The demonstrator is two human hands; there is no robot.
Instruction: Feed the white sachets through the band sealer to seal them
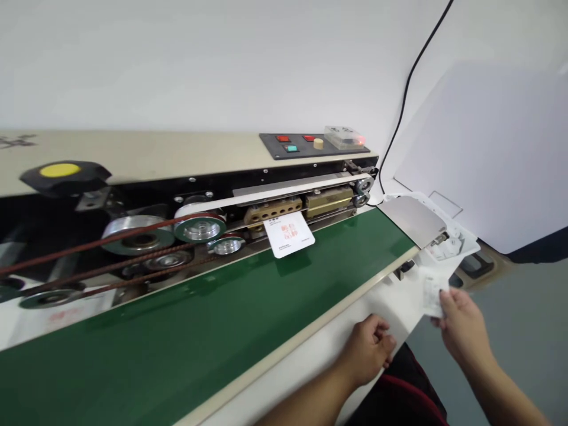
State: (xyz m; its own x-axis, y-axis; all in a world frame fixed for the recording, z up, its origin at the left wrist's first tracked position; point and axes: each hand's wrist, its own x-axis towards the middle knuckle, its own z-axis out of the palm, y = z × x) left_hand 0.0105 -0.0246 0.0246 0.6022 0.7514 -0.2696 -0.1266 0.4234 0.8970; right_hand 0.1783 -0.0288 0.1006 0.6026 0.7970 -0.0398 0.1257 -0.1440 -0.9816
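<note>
A white pouch with red print [289,234] lies on the green conveyor belt [186,331], its top edge caught under the sealing band of the sealing machine [133,177]. My right hand [461,325] pinches another small white pouch [432,294] just past the belt's right end. My left hand [370,349] rests on the machine's white front edge [310,355], fingers curled with nothing in them.
A control panel [310,145] with red and green buttons and a knob tops the machine. A black knob with a yellow cap [62,174] stands at the left. A metal chute [412,219] ends the belt. A black cable [408,83] runs up the wall.
</note>
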